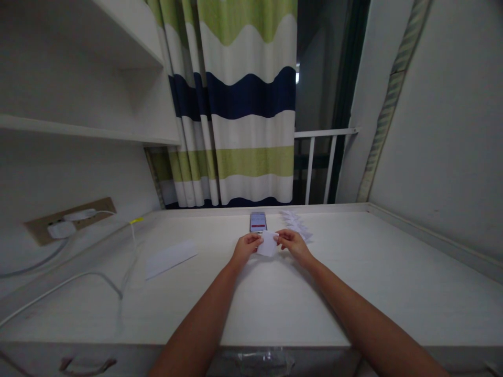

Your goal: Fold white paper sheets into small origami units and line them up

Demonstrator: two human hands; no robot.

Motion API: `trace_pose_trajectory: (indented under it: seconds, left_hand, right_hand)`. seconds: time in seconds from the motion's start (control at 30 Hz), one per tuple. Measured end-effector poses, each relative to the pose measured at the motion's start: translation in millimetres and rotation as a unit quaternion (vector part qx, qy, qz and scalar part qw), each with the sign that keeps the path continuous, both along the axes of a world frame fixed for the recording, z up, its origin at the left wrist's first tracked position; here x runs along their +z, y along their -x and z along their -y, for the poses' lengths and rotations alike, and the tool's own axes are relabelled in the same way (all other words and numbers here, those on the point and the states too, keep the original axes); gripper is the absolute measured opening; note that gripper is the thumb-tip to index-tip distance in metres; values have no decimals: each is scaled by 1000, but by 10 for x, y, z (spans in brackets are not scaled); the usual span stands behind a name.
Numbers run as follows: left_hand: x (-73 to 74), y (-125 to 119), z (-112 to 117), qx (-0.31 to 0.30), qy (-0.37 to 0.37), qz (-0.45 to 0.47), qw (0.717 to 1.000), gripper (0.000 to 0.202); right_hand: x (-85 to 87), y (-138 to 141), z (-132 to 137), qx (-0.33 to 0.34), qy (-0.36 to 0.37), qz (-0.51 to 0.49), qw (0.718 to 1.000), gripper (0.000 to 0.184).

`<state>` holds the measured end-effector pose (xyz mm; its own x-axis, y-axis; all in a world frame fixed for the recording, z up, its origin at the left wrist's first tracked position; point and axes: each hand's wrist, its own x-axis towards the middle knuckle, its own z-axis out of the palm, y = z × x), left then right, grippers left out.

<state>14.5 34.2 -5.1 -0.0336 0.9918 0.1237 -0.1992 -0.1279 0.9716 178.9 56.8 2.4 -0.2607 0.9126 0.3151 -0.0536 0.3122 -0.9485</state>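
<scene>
Head view, looking down along a white desk [286, 309]. Two bare forearms reach in from the bottom edge and come together just below the middle of the frame. Between the hands is a small white paper [269, 245], raised a little toward the viewer and slightly tilted. The left hand [247, 248] pinches its left edge between thumb and fingers; the right hand [294, 243] pinches its upper right corner the same way. The paper therefore sits in the gap between the two sets of fingertips, its lower edge hanging free.

Directly above the paper in the frame, a phone [258, 221] lies with its screen lit, a red bar near the bottom. Just right of the phone and above the right hand, a row of folded papers [295, 224] slants down, its lower end near that hand. Well apart, at left of centre, a white sheet [171, 258] lies flat.

At the left edge, plugs [62, 229] fill a wall socket [100, 208], and a pale cable [66, 281] curves over the desk. A green, white and navy curtain [251, 94] hangs at top centre, beside a white railing [323, 134].
</scene>
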Motion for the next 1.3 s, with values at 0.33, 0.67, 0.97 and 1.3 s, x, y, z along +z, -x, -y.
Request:
trace_pose_trajectory:
  seconds: [0.33, 0.67, 0.97, 1.3]
  left_hand:
    - [22, -19, 34, -33, -29, -29, 999, 36]
    - [65, -48, 66, -15, -60, -43, 997, 36]
    - [64, -51, 73, -7, -57, -39, 998, 38]
    - [32, -58, 62, -45, -59, -52, 996, 37]
  right_hand:
    - [-26, 18, -8, -5, -19, -11, 1000, 26]
    - [-14, 45, 45, 2, -15, -6, 1000, 23]
    - [8, 54, 61, 6, -16, -14, 1000, 30]
    - [11, 36, 33, -28, -23, 19, 999, 28]
